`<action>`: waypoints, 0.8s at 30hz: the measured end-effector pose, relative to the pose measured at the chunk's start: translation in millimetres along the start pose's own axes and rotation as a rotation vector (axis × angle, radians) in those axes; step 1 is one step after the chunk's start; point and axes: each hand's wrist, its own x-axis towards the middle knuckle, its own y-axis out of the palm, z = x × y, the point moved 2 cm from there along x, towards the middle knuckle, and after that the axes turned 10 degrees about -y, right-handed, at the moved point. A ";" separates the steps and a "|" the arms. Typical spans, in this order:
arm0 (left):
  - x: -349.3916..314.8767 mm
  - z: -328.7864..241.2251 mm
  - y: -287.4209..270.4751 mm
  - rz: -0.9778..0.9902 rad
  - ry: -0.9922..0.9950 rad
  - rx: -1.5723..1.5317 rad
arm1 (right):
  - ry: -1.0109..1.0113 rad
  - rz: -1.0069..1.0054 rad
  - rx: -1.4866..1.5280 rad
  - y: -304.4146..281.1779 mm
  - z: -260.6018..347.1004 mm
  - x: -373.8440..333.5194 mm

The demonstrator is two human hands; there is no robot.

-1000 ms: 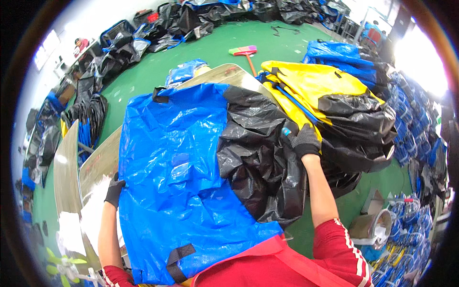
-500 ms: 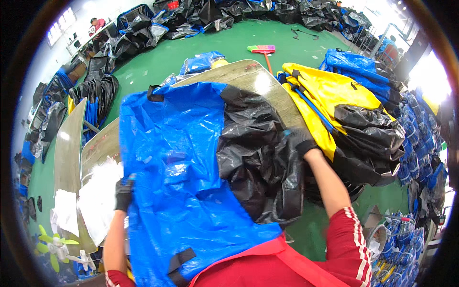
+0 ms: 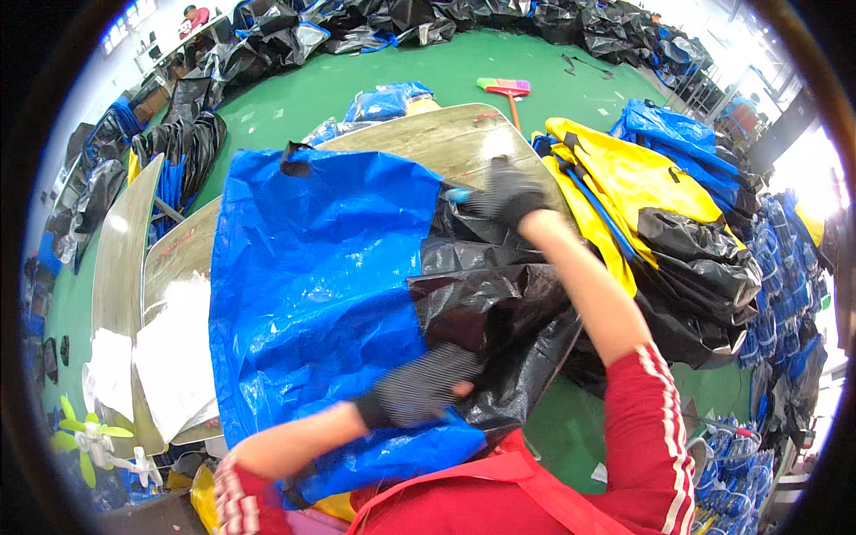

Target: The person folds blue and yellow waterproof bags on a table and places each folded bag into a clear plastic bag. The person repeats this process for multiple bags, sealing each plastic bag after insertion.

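A large blue and black plastic sheet bag (image 3: 312,267) lies spread over the table in front of me, blue on the left and crumpled black on the right. My left hand (image 3: 426,385), in a grey striped glove, lies across its near part where blue meets black. Its fingers stretch to the right and the thumb tip is bare. At the far edge of the black part is my right hand (image 3: 510,193), also gloved and blurred by motion. Something small and light blue (image 3: 459,194) shows at its fingertips; I cannot make out what it is.
The worn table (image 3: 437,134) shows beyond the bag. White sheets (image 3: 178,357) lie at its left, near a small green-bladed fan (image 3: 89,437). Yellow and black bags (image 3: 660,196) are piled at the right. A broom (image 3: 508,89) lies on the green floor; a person (image 3: 193,22) is far left.
My left hand has moved from the bag's left edge to its near middle. My right hand has gone up and left to the far edge. The black part lies more spread out.
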 end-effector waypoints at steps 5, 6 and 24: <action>41.5 1.1 161.6 0.301 0.081 0.131 | -0.019 0.159 -0.174 89.9 15.6 102.0; 27.4 1.1 181.0 0.044 0.226 0.097 | -0.134 -0.030 -0.248 96.8 6.9 121.1; -8.7 181.2 -72.7 -0.308 -0.747 0.597 | -0.466 0.349 -0.101 34.4 6.8 -30.6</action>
